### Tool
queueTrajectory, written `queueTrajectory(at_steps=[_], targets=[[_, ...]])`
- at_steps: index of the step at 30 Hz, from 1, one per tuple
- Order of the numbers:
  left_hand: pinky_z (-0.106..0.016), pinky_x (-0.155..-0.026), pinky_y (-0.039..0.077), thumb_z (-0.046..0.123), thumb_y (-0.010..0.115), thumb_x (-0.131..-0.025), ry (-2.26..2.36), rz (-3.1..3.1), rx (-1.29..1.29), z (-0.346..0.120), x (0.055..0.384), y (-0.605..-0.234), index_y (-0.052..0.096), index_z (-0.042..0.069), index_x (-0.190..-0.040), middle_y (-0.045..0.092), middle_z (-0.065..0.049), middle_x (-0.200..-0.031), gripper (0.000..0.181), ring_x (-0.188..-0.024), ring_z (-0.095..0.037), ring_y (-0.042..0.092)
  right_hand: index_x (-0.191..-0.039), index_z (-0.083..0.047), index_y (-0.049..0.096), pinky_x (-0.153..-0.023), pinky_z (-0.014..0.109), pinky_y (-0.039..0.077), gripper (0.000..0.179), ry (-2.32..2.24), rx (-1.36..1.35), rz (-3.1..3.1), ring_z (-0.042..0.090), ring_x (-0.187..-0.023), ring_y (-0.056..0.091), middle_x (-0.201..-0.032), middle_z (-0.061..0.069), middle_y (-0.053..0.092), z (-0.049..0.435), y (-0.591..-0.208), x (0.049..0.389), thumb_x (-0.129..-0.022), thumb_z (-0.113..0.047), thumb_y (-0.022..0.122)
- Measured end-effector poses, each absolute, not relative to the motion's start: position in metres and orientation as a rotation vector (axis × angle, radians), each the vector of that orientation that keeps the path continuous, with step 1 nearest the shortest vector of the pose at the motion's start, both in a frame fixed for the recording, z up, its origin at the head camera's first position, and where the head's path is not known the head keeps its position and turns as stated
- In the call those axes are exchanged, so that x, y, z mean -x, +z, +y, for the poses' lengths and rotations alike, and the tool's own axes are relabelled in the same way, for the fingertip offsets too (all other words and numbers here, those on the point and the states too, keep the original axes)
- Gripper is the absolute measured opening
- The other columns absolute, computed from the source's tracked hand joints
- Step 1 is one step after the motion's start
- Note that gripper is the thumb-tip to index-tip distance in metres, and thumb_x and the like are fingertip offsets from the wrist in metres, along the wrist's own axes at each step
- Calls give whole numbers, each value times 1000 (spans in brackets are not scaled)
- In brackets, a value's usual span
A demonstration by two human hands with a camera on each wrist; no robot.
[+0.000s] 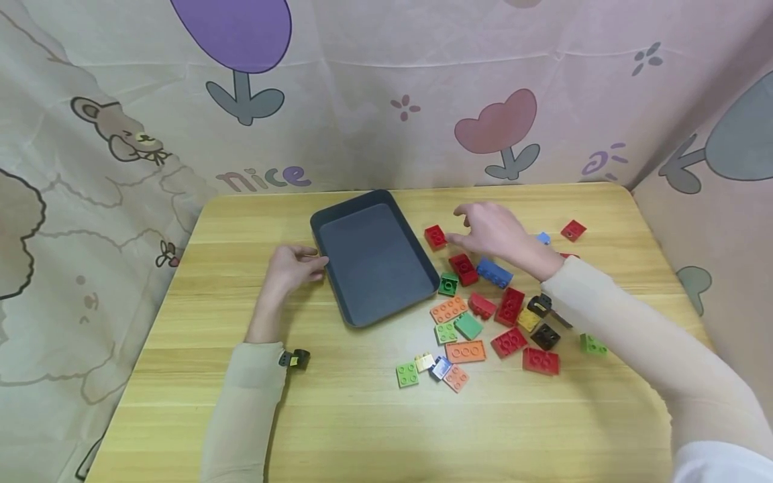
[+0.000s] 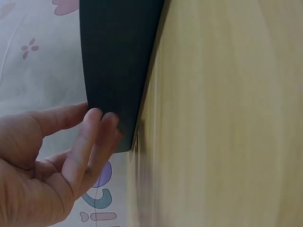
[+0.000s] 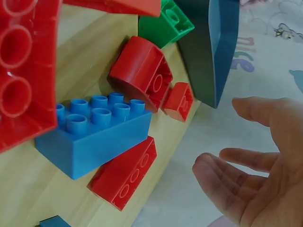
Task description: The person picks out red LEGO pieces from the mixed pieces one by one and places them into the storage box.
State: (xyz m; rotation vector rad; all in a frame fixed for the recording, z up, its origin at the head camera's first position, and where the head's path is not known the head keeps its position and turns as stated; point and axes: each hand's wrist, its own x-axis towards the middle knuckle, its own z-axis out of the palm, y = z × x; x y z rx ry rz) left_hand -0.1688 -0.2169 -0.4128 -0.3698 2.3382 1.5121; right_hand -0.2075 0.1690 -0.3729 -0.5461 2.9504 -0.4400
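Note:
My left hand (image 1: 296, 268) touches the left long side of a dark grey tray (image 1: 377, 265). In the left wrist view, its thumb reaches the rim and its fingertips lie along the outer wall (image 2: 118, 61). My right hand (image 1: 492, 231) hovers over the bricks right of the tray, thumb and fingers apart with nothing between them. Nearest to its thumb is a small red brick (image 1: 435, 237) beside the tray. Just below that hand are another red brick (image 1: 464, 269) and a blue brick (image 1: 494, 273), with studs showing in the right wrist view.
A green brick (image 1: 448, 284) lies by the tray's right corner. Several red bricks (image 1: 510, 306), orange bricks (image 1: 449, 310) and a black brick (image 1: 546, 336) spread toward the front. A red piece (image 1: 573, 230) lies far right. A printed curtain (image 1: 374, 134) hangs behind the wooden table (image 1: 362, 429).

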Motion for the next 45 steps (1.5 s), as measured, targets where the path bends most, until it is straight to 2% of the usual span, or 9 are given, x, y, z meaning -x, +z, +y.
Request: queueTrajectory(at_steps=[6, 12, 15, 19, 22, 25, 32, 40, 45], targets=[[-19, -79, 67, 14, 72, -101, 1480, 2356, 374, -215, 171, -413, 58, -11, -142, 66, -32, -136, 50, -73, -1, 72, -131, 1, 70, -68, 43, 62, 57, -390, 519, 2960, 29, -83, 72, -97, 17, 80, 162, -377, 218, -94, -42, 77], [-19, -80, 67, 11, 72, -101, 1470, 2378, 370, -214, 172, -415, 62, -11, -137, 68, -32, -133, 44, -74, -1, 71, -128, -1, 73, -76, 47, 65, 55, -324, 497, 2937, 32, -93, 72, -120, 19, 78, 154, -381, 229, -94, -45, 76], [-22, -85, 67, 10, 71, -101, 1465, 2387, 368, -213, 174, -416, 63, -12, -136, 67, -33, -134, 42, -77, -2, 72, -125, -4, 75, -70, 44, 64, 53, -289, 476, 2930, 31, -93, 71, -122, 17, 77, 150, -383, 233, -94, -46, 76], [-24, -89, 67, 9, 70, -102, 1464, 2382, 375, -212, 174, -417, 62, -12, -137, 66, -33, -135, 42, -80, -3, 72, -106, -7, 80, -53, 33, 49, 45, -245, 447, 2932, 26, -77, 63, -90, 10, 74, 146, -387, 238, -93, -50, 75], [-22, -87, 67, 8, 69, -102, 1474, 2370, 378, -212, 174, -417, 60, -13, -139, 66, -33, -136, 43, -79, -3, 72, -85, -10, 76, -48, 28, 34, 42, -244, 440, 2931, 23, -66, 56, -65, 2, 54, 144, -390, 240, -94, -52, 74], [-21, -87, 67, 7, 68, -102, 1489, 2360, 374, -212, 174, -417, 58, -13, -140, 65, -34, -137, 44, -79, -2, 71, -71, -12, 69, -46, 27, 29, 47, -250, 445, 2930, 22, -60, 53, -57, -1, 42, 142, -392, 242, -93, -53, 74], [-19, -86, 66, 6, 67, -102, 1506, 2362, 353, -212, 173, -418, 57, -14, -141, 64, -35, -137, 44, -80, -3, 71, -66, -13, 67, -46, 27, 29, 53, -235, 410, 2906, 21, -58, 52, -57, -1, 44, 136, -394, 246, -91, -60, 75], [-16, -83, 66, 3, 66, -102, 1532, 2363, 342, -212, 173, -418, 57, -16, -140, 64, -36, -135, 43, -77, -1, 70, -59, -16, 52, -47, 28, 26, 59, -207, 394, 2910, 19, -59, 46, -57, -2, 39, 132, -401, 251, -90, -61, 75], [-15, -84, 65, 4, 66, -103, 1530, 2363, 334, -213, 172, -419, 56, -16, -140, 63, -36, -136, 43, -80, -2, 71, -59, -17, 49, -47, 28, 28, 59, -194, 402, 2917, 20, -62, 46, -59, -1, 40, 129, -403, 251, -89, -60, 76]])
